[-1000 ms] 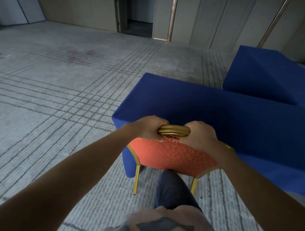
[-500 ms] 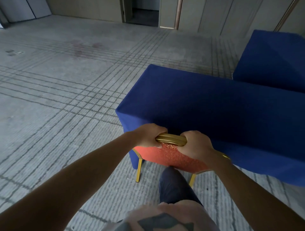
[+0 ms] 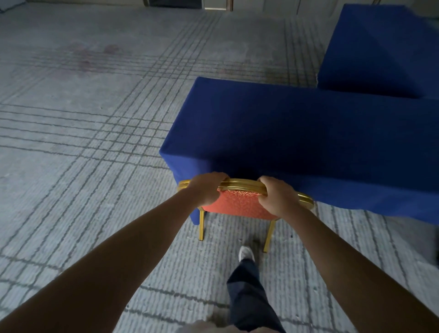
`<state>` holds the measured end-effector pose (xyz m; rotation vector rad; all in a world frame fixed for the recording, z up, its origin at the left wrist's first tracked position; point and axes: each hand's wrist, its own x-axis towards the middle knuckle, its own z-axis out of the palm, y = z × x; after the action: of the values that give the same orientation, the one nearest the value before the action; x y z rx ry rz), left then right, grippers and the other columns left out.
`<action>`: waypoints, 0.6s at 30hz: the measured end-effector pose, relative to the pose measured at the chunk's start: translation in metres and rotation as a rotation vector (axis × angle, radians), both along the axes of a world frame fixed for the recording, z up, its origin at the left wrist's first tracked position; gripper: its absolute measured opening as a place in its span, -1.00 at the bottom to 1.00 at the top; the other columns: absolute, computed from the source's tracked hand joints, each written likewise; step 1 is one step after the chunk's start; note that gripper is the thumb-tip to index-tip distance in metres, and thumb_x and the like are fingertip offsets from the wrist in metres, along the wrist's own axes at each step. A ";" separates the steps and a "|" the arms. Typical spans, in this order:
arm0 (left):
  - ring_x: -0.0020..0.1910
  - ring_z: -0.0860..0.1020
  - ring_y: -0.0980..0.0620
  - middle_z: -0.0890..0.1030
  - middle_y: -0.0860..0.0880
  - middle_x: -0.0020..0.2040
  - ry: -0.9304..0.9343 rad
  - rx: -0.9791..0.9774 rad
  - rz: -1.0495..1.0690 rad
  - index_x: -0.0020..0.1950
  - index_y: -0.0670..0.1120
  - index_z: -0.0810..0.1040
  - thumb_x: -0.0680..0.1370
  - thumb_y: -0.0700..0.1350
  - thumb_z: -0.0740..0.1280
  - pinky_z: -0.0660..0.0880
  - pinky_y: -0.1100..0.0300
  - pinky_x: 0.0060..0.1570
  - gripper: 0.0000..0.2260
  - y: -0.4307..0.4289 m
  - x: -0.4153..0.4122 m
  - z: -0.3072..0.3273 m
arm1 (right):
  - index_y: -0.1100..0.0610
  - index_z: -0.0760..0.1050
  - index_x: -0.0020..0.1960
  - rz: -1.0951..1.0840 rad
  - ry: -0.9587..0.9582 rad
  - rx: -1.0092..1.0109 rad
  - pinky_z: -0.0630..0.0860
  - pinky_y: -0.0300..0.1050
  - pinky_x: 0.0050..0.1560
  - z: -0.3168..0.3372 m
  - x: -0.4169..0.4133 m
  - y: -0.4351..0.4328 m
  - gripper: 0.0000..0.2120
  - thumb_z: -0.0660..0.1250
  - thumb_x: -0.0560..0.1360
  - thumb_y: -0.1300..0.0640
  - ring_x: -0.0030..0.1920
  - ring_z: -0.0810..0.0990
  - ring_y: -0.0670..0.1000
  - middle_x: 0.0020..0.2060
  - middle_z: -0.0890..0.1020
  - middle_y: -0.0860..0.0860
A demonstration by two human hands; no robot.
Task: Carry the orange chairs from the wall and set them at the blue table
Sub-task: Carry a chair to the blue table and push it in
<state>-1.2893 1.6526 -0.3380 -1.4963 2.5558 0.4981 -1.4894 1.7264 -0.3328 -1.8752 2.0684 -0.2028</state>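
An orange chair (image 3: 238,204) with a gold frame stands against the near edge of the blue table (image 3: 297,133), close to its left corner. Its seat is hidden under the blue cloth; only the backrest and two gold rear legs show. My left hand (image 3: 207,187) grips the gold top rail of the backrest on the left. My right hand (image 3: 276,198) grips the same rail on the right. Both arms are stretched forward.
A second blue-draped table (image 3: 380,47) stands behind, at the upper right. Grey carpet (image 3: 83,142) with dark grid lines spreads to the left and front. My leg and white shoe (image 3: 245,253) are just behind the chair. A doorway (image 3: 175,2) lies at the far wall.
The chair has gone forward toward the table and lower, its rear legs now near the carpet. My arms have stretched out, and the view has tipped downward. Both hands keep their hold.
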 end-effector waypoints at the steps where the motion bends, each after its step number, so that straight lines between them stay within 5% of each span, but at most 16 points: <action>1: 0.30 0.46 -0.07 0.46 0.01 0.35 -0.012 0.002 0.008 0.45 0.09 0.31 0.55 -0.17 0.24 0.48 0.04 0.13 -0.53 -0.001 -0.002 -0.002 | 0.01 0.47 0.24 -0.001 -0.004 0.037 0.47 -0.08 -0.01 0.002 -0.001 -0.002 -0.68 0.32 0.49 0.14 0.08 0.60 0.08 0.05 0.63 -0.02; 6: 0.29 0.45 -0.09 0.49 -0.01 0.31 -0.115 -0.021 -0.012 0.38 0.06 0.40 0.55 -0.15 0.24 0.48 0.02 0.13 -0.61 -0.017 -0.012 -0.002 | -0.02 0.48 0.28 0.028 0.045 0.191 0.50 -0.07 0.00 0.008 -0.005 -0.022 -0.65 0.32 0.50 0.15 0.12 0.58 0.07 0.09 0.61 -0.02; 13: 0.23 0.48 -0.06 0.53 0.01 0.20 -0.170 0.016 -0.061 0.29 0.03 0.50 0.51 -0.17 0.29 0.51 -0.01 0.10 -0.65 -0.027 -0.015 0.006 | 0.02 0.49 -0.05 0.163 0.170 0.306 0.42 -0.12 -0.19 0.023 -0.007 -0.043 -0.85 0.34 0.42 0.21 -0.11 0.56 0.06 -0.23 0.52 -0.06; 18: 0.24 0.47 -0.07 0.52 0.00 0.25 -0.115 0.039 -0.010 0.34 0.03 0.45 0.51 -0.19 0.29 0.50 0.00 0.13 -0.60 -0.018 -0.014 0.007 | 0.00 0.49 0.23 0.118 0.094 0.295 0.46 -0.09 -0.09 0.021 -0.004 -0.032 -0.66 0.30 0.47 0.20 0.04 0.58 0.07 -0.04 0.59 -0.03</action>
<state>-1.3035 1.6343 -0.3311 -1.4548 2.4507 0.4450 -1.4937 1.6944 -0.3119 -1.8444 1.9149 0.2124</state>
